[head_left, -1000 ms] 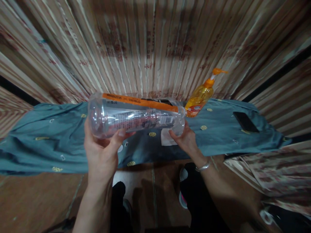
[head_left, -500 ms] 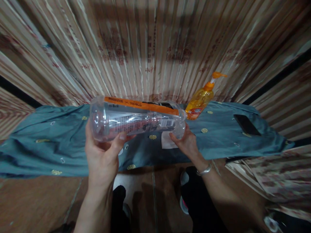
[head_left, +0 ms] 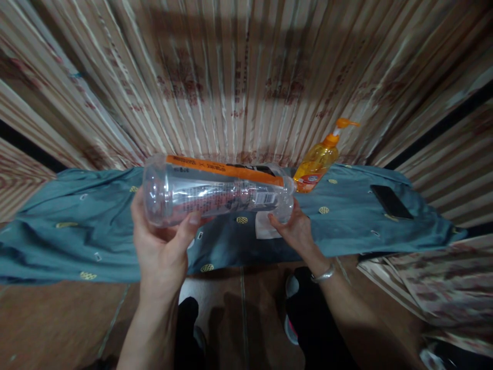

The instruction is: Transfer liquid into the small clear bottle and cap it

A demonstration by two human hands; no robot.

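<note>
A large clear plastic bottle (head_left: 215, 192) with an orange and grey printed label lies on its side in the air, above the cloth-covered surface. My left hand (head_left: 164, 246) grips its wider left end from below, thumb on the near side. At the narrower right end, my right hand (head_left: 295, 226) is closed around it, with a silver bangle on the wrist. Behind that end stands an orange pump bottle (head_left: 316, 162) holding yellow liquid. A white flat piece, perhaps paper or cloth (head_left: 265, 229), shows partly beneath the clear bottle.
A teal patterned cloth (head_left: 346, 226) covers the long narrow surface. On its right side lies a black phone (head_left: 392, 201). Striped curtains (head_left: 215, 77) hang behind and at both sides. My feet are on the brown tiled floor (head_left: 250, 318) in front.
The view has shifted very slightly. Both hands keep hold of the clear bottle in almost the same position, and nothing else has visibly moved.
</note>
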